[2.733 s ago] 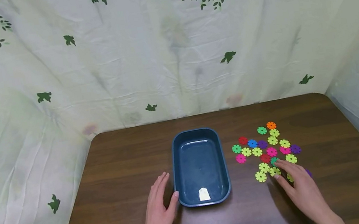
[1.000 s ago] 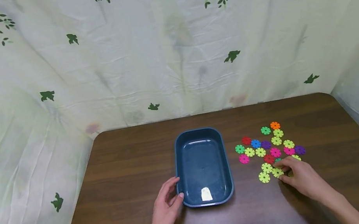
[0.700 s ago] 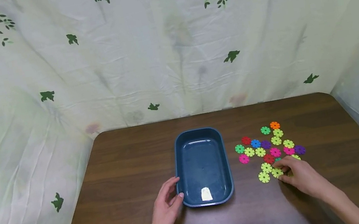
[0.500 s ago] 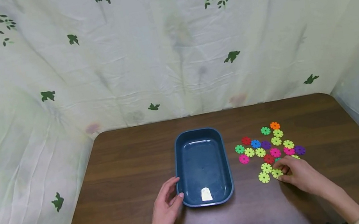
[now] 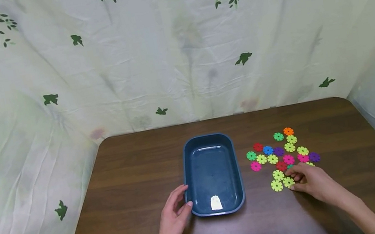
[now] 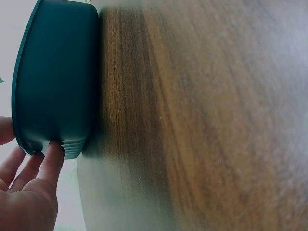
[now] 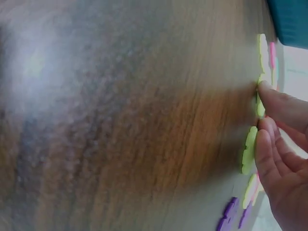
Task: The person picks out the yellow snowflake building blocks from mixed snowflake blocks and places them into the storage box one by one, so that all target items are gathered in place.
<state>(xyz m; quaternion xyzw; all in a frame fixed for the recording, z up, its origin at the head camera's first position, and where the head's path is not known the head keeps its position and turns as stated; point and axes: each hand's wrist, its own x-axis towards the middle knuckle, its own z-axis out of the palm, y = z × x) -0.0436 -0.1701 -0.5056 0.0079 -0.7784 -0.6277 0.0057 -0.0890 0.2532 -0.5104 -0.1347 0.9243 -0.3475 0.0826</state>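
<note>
Flat, notched flower-shaped discs in several colours lie spread on the table to the right of a blue tray (image 5: 212, 175). At their near side my right hand (image 5: 311, 181) has thumb and forefinger at the edges of a yellow disc (image 5: 288, 182), pinching it down at table level. The other fingers are curled, and the hand covers some discs. My left hand (image 5: 174, 212) grips the tray's left rim near its front corner. In the left wrist view the thumb is at the rim and the fingers (image 6: 52, 161) lie against the outer wall.
The brown wooden table (image 5: 126, 177) has rounded back corners. Behind and beside it hangs a pale curtain (image 5: 162, 55) with a leaf print. An orange disc (image 5: 288, 131) lies farthest back; a purple disc (image 5: 314, 157) lies at the right.
The left hand has come to the tray's rim from beside it. My right fingers have drawn together at the yellow disc, which has slid slightly left and nearer.
</note>
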